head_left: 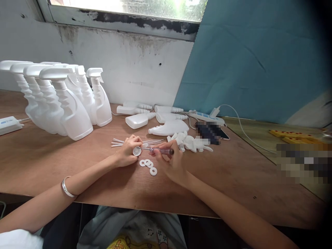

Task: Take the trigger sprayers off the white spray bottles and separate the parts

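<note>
My left hand [128, 152] is closed around a small white round cap [137, 151], its hollow side turned toward me. In my right hand [173, 162] is a screwdriver [163, 151] with a clear pinkish handle, held level. Its thin shaft points left and the tip reaches the cap; whether it touches inside I cannot tell. Several flat white ring washers [153, 171] lie on the table just below, between my hands. Behind the hands lie thin white tubes [118, 142]. A pile of white trigger spray heads [190, 141] sits beyond my right hand.
Several white spray bottles with heads [75, 114] stand upright at the left. More white bottles [168, 128] lie on their sides at the back. A power strip [207, 117], cables and a phone [223, 133] are at the back right. The brown table's [109, 193] front edge is close to me.
</note>
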`<state>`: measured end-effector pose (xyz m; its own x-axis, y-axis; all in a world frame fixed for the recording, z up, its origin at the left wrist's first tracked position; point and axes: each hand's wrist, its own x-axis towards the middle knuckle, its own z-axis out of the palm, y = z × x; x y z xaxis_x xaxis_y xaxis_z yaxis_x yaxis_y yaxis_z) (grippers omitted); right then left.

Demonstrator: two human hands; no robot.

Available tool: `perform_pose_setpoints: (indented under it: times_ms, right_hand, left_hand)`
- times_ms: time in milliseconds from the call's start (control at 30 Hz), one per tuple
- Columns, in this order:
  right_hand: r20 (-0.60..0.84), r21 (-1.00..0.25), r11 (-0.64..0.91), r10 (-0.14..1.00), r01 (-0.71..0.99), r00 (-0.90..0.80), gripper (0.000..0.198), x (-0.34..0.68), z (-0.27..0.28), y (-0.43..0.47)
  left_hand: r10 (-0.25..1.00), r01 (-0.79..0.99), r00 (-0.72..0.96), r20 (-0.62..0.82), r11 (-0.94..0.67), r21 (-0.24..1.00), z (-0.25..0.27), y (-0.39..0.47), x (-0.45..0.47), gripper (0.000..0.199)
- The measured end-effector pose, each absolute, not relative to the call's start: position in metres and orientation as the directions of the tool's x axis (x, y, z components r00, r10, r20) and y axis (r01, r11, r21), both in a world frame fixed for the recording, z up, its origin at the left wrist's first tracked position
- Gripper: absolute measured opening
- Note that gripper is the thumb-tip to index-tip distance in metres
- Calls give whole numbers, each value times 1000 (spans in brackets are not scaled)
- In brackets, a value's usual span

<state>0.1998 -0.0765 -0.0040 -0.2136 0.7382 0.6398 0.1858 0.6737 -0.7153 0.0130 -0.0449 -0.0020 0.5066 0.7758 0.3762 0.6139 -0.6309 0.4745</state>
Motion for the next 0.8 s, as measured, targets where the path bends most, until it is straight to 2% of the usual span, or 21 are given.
perform_pose_setpoints:
  times_ms: [100,200,267,567,667,800]
  right_hand:
    - [546,-827,562,812,21,-208,17,202,0,-74]
    - [505,-863,499,843,-83,-183,19,201,3,-72]
    - [478,-878,464,864,-115,-157,20,201,5,-70]
    - [452,-891,425,862,-159,-231,20,206,9,-66]
    - [456,-889,425,858,-170,-238,19,205,8,-66]
    - [385,-919,350,896,-180,-221,19,207,6,-59]
  left_hand:
    - [776,582,507,376,-630,515,0,-46,13,14]
    - [784,547,486,386,-618,565,1,-46,13,10]
    - [770,542,508,386,-634,552,0,-46,12,9]
    - [595,576,723,351,-800,170,-2,-41,5,23]
    - [578,598,734,355,-799,65,-2,-40,4,26]
    - [573,629,749,332,-772,-86,0,-43,5,27]
